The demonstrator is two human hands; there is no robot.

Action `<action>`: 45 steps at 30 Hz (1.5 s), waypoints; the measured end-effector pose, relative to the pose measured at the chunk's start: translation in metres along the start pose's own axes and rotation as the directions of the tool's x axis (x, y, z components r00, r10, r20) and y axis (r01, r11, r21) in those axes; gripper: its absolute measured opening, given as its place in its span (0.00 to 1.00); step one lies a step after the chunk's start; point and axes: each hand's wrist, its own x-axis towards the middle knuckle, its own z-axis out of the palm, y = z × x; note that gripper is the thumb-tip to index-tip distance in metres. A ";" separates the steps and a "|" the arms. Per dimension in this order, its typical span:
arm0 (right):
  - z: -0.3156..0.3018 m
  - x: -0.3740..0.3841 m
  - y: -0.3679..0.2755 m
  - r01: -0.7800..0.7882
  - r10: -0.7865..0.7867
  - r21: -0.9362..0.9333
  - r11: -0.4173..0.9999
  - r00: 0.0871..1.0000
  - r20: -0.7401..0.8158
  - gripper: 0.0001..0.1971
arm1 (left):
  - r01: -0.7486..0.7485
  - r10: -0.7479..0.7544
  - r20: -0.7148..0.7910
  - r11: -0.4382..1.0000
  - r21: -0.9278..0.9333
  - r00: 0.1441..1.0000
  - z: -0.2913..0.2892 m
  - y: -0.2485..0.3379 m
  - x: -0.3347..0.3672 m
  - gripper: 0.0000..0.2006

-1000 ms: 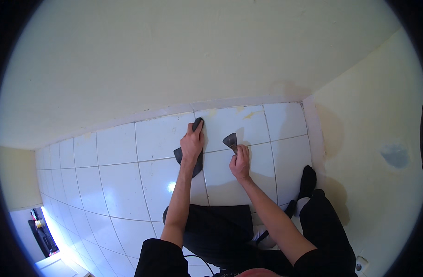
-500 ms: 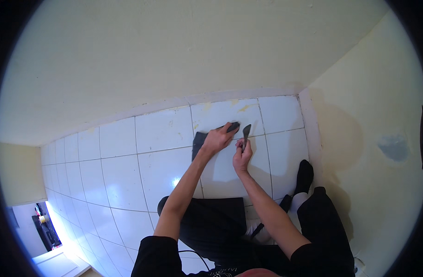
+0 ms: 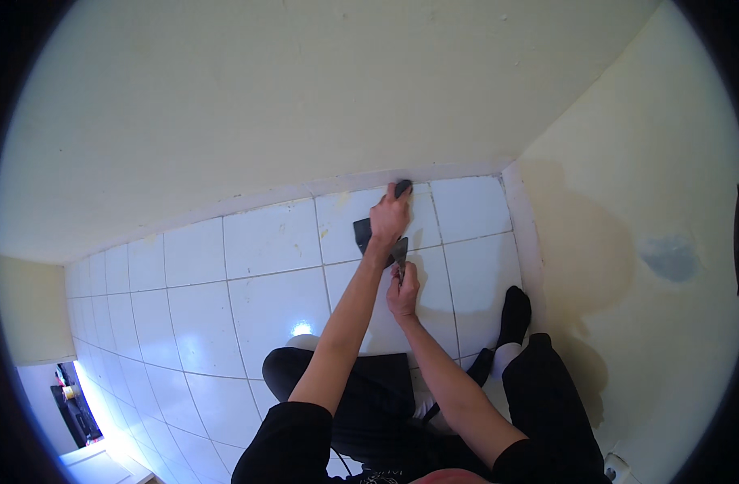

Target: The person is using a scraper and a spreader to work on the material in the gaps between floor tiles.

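Observation:
My left hand (image 3: pixel 390 219) is pressed to the white floor tiles near the foot of the wall. It is closed on a dark grey cloth (image 3: pixel 362 235), part of which shows beyond the fingertips and part beside the wrist. Closer to me, my right hand (image 3: pixel 402 294) grips a putty knife (image 3: pixel 400 248) by its handle, blade pointing away from me. The blade is held just beside my left wrist. Yellowish smears (image 3: pixel 342 198) mark the tile to the left of my left hand.
A cream wall (image 3: pixel 248 105) rises beyond the tiles, meeting another wall (image 3: pixel 579 242) with a grey patch on the right. My black-socked foot (image 3: pixel 515 315) rests near that right wall. A wall socket (image 3: pixel 616 466) sits low at the lower right.
My left hand has moved away from me with the cloth, up to the tile edge by the wall. My right hand and the putty knife have shifted left and nearer to me.

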 end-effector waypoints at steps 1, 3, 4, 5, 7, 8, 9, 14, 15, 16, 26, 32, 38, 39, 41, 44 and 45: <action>0.000 0.000 0.003 0.003 -0.003 -0.008 1.000 1.000 -0.002 0.09 | 0.069 -0.070 0.050 0.998 0.010 0.996 -0.004 -0.005 -0.002 0.21; 0.001 0.000 0.006 0.024 -0.023 -0.074 0.997 1.000 0.016 0.10 | 0.113 -0.113 0.018 0.993 0.020 0.993 -0.014 -0.017 -0.010 0.21; 0.001 -0.001 0.005 0.023 -0.022 -0.073 0.997 1.000 0.016 0.10 | 0.159 -0.159 -0.013 0.987 0.037 0.987 -0.020 -0.025 -0.015 0.21; 0.001 -0.001 0.005 0.035 -0.034 -0.057 0.998 0.999 0.019 0.11 | 0.196 -0.194 -0.030 0.979 0.056 0.980 -0.026 -0.033 -0.020 0.21; 0.003 -0.001 0.001 0.047 -0.046 -0.032 0.998 0.999 0.025 0.12 | 0.255 -0.250 -0.069 0.962 0.093 0.966 -0.044 -0.055 -0.033 0.21; 0.005 -0.001 0.000 0.077 -0.075 -0.071 0.995 0.997 0.029 0.14 | 0.298 -0.288 -0.104 0.950 0.096 0.952 -0.051 -0.071 -0.039 0.21; 0.006 0.000 -0.001 0.106 -0.103 -0.114 0.988 0.994 0.034 0.15 | 0.333 -0.322 -0.105 0.937 0.107 0.941 -0.062 -0.080 -0.046 0.20; 0.007 0.000 -0.005 0.149 -0.134 -0.204 0.968 0.987 0.087 0.17 | 0.383 -0.366 -0.133 0.913 0.140 0.921 -0.107 -0.115 -0.090 0.20; 0.008 0.000 -0.005 0.164 -0.140 -0.263 0.951 0.984 0.108 0.17 | 0.369 -0.350 -0.137 0.917 0.152 0.926 -0.112 -0.118 -0.100 0.20; 0.007 0.000 -0.005 0.167 -0.141 -0.261 0.951 0.983 0.116 0.17 | 0.355 -0.334 -0.141 0.921 0.163 0.932 -0.116 -0.120 -0.109 0.20; 0.010 -0.001 -0.004 0.296 -0.218 -0.441 0.848 0.951 0.219 0.16 | 0.341 -0.345 0.039 0.937 0.070 0.938 -0.127 -0.115 -0.105 0.24; 0.011 -0.003 -0.001 0.260 -0.160 -0.466 0.846 0.957 0.242 0.18 | 0.226 -0.231 0.077 0.971 0.073 0.970 -0.121 -0.118 -0.092 0.32; 0.010 0.000 -0.006 0.313 -0.225 -0.500 0.807 0.947 0.230 0.18 | 0.249 -0.248 0.147 0.968 0.013 0.957 -0.127 -0.127 -0.094 0.30; 0.011 0.000 -0.007 0.319 -0.227 -0.491 0.810 0.944 0.239 0.18 | 0.248 -0.247 0.149 0.969 0.012 0.958 -0.126 -0.129 -0.095 0.30; 0.012 0.000 -0.008 0.311 -0.210 -0.489 0.815 0.945 0.251 0.18 | 0.227 -0.226 0.079 0.974 -0.002 0.971 -0.125 -0.131 -0.096 0.23; 0.014 -0.001 -0.007 0.311 -0.209 -0.503 0.806 0.946 0.249 0.19 | 0.267 -0.266 0.070 0.963 -0.018 0.962 -0.126 -0.127 -0.093 0.19; 0.013 -0.001 -0.006 0.321 -0.228 -0.516 0.794 0.944 0.237 0.19 | 0.268 -0.266 0.073 0.963 -0.020 0.961 -0.128 -0.124 -0.092 0.19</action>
